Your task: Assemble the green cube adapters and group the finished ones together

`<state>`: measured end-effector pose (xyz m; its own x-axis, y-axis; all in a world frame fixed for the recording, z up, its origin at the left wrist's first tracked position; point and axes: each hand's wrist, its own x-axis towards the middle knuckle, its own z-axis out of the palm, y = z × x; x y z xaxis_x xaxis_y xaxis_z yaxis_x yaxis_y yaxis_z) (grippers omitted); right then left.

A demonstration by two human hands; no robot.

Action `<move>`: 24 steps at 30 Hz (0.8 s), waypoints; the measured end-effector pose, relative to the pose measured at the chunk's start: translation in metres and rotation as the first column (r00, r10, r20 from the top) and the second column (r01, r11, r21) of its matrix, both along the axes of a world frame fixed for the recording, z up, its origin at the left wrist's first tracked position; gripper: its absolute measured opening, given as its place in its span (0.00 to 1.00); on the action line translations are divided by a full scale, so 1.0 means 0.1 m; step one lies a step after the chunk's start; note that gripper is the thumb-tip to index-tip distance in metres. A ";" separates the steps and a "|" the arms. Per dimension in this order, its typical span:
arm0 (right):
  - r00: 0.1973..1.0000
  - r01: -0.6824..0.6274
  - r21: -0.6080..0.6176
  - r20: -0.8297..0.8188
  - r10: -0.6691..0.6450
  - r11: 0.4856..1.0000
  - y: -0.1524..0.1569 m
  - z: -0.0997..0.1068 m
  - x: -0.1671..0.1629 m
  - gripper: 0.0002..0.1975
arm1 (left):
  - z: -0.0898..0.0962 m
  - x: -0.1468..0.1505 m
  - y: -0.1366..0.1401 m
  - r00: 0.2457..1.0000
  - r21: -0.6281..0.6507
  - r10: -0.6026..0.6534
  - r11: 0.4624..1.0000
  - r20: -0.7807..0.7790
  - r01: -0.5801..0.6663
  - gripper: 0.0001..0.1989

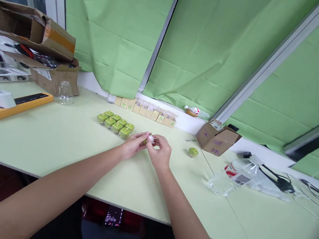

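Note:
Above the middle of the table, both hands close around a small green and whitish item (150, 139), mostly covered by fingers, so its exact kind is unclear. My left hand (133, 144) pinches it from the left, and my right hand (159, 152) has thumb and fingers on its right side. Just beyond my left hand stand several small clear cups with green tops (116, 126), grouped in rows, each with a little yellowish stick on top. Another green-topped cup (193, 151) is alone to the right of my right hand.
Small cardboard boxes (149, 112) line the back edge. A brown carton (216, 138), large plastic bottle (235, 175) and cables (280, 182) lie right. On the left are an orange power strip (22, 105), clear plastic cup (65, 93) and stacked cartons (58, 40). A phone (113, 216) shows below the table edge.

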<state>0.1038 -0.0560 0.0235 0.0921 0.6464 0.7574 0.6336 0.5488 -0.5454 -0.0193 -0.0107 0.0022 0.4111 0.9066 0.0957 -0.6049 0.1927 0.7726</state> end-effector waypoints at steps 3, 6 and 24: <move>1.000 0.001 -0.012 0.018 -0.001 1.000 -0.01 0.02 -0.01 0.07 | -0.03 0.01 0.00 1.000 0.016 -0.018 1.000 0.015 0.018 0.18; 1.000 0.016 -0.017 0.018 -0.016 1.000 -0.01 0.03 -0.01 0.06 | -0.06 0.02 0.02 1.000 0.037 -0.025 0.999 0.019 0.024 0.17; 0.943 -0.087 -0.275 -0.334 -0.010 0.958 0.19 -0.07 0.28 0.21 | 0.02 -0.06 0.07 0.998 -0.015 0.056 0.998 -0.017 -0.056 0.14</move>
<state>0.1322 -0.0375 0.0161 0.2742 0.8363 0.4749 0.3737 0.3623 -0.8539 -0.0252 -0.0039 0.0040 0.3609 0.9296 0.0747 -0.6019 0.1710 0.7800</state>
